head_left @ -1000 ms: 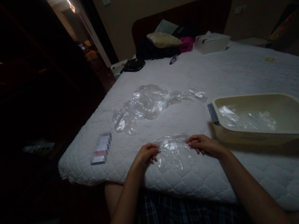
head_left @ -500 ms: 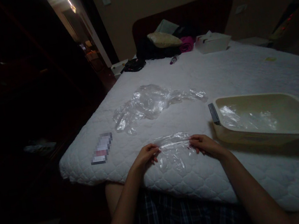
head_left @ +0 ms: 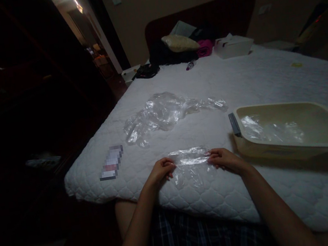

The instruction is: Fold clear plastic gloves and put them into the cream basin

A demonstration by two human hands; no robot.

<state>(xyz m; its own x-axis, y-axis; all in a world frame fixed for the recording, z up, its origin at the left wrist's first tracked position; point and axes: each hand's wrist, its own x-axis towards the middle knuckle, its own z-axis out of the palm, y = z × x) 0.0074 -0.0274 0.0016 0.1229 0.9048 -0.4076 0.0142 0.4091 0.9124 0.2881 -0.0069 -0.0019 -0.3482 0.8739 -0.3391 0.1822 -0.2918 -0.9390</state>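
A thin, clear plastic bag (head_left: pixel 189 161) lies across the near edge of the bed, its upper part a flat shiny band and its lower part loose and wrinkled. My left hand (head_left: pixel 162 169) pinches the left end of that band between thumb and fingers. At the right end, my right hand (head_left: pixel 221 158) grips it the same way. Beyond my hands spreads a crumpled heap of clear plastic (head_left: pixel 165 110). To the right stands a beige plastic basin (head_left: pixel 279 153) with grey handles; more clear plastic (head_left: pixel 271 129) lies inside it.
A pixelated, phone-shaped object (head_left: pixel 111 163) rests on the white quilted mattress (head_left: pixel 226 208) at left. Near the headboard (head_left: pixel 227 12) are a white box (head_left: pixel 233 47), a magenta roll (head_left: pixel 204 49), a pale cushion (head_left: pixel 181 43) and dark cloth. An open doorway shows at upper left.
The upper band of the bag between my hands now looks flatter, wider and shinier. Both hands have stayed in nearly the same place, still pinching its ends.
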